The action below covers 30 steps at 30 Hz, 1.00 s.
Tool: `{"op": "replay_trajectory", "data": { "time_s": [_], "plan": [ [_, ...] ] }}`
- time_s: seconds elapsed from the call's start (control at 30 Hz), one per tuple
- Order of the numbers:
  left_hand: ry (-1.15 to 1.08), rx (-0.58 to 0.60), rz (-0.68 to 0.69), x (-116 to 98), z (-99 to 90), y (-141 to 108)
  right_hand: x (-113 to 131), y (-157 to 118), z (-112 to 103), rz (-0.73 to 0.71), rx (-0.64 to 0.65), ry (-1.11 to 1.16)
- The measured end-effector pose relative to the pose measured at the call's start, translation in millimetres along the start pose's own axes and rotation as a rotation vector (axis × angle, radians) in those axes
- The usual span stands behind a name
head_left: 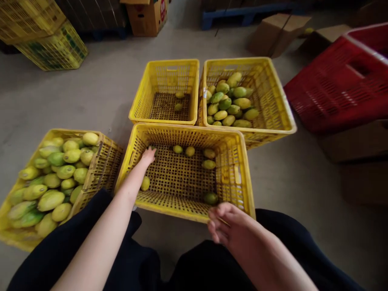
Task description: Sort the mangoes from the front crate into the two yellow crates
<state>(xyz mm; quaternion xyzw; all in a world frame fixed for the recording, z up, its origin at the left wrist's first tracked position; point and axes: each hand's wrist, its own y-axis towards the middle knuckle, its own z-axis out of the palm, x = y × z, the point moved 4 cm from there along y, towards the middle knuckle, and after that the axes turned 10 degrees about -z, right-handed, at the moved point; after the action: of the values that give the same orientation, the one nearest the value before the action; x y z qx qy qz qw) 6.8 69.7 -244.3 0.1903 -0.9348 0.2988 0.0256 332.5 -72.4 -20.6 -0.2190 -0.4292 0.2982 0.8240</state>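
Reaching into the middle crate point(176, 176), the left hand point(149, 154) partly hides a green fruit point(155, 151) near the far-left corner, its grip unclear to me; a loose pinch could drop it. The right hand point(222, 222) hangs empty, loosely spread, by the near side.

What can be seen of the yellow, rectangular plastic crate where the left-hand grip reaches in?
The yellow, rectangular, plastic-looking crate stands upright, open-topped, its walls and dark base full of holes, just before two similar yellow crates. Six oval, yellow-green fruits lie inside; another, partly hidden, is at the bare left-hand grip. The bare right-hand grip is at the crate's near right rim; contact is unclear.
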Motion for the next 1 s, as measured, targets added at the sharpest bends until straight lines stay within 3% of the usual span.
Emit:
{"op": "replay_trajectory", "data": {
  "time_s": [0.13,0.23,0.4,0.53,0.67,0.8,0.9,1.0],
  "plan": [
    [0.015,0.000,-0.006,-8,7.7,35,18,-3,-45,-0.057,-0.238,-0.054],
    [0.025,0.001,-0.023,-12,17.3,44,25,-4,-66,-0.069,-0.395,-0.068],
    [-0.003,-0.043,-0.049,-10,24.4,34,25,1,-55,-0.015,-0.369,-0.045],
    [-0.062,-0.048,-0.005,-11,14.9,12,26,14,-44,-0.084,-0.272,0.017],
    [-0.221,-0.071,0.266,-35,-20.4,-42,19,21,-48,-0.091,-0.263,0.032],
    [-0.537,0.033,0.663,-69,-79.8,-138,7,23,-46,-0.021,-0.306,0.047],
    [-0.798,0.269,0.910,-85,-118.7,-204,3,22,-31,0.000,-0.220,0.091],
    [-0.894,0.429,0.939,-85,-134.2,-226,7,19,-14,-0.021,-0.150,0.128]
  ]
}}
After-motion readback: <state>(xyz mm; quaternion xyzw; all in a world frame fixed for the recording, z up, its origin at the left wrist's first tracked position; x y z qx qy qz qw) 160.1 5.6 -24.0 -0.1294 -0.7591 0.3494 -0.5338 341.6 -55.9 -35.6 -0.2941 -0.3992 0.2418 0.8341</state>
